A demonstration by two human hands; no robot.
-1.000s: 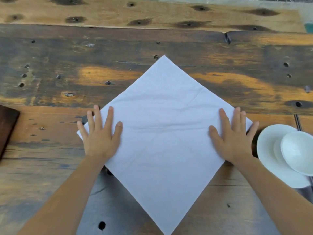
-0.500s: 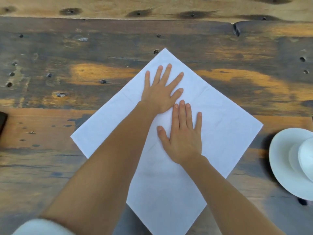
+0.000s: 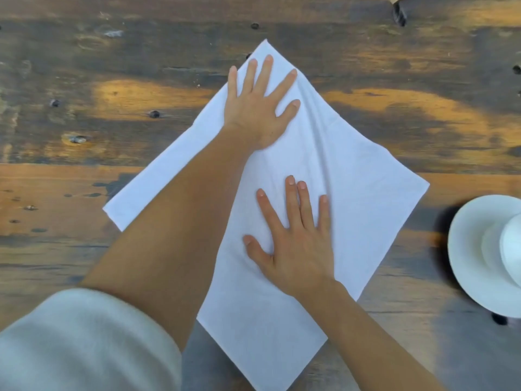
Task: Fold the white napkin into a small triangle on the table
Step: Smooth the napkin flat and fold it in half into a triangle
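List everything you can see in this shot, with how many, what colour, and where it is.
table: one, weathered brown and grey wood, fills the view.
napkin: one, white, laid as a diamond at centre, unfolded, wrinkled near the far corner.
plate: one, white, right edge, partly cut off.
bowl: one, white, on the plate, mostly out of view.
sleeve: one, pale grey, lower left.
left hand: flat, fingers spread, near the napkin's far corner.
right hand: flat on the napkin's middle.
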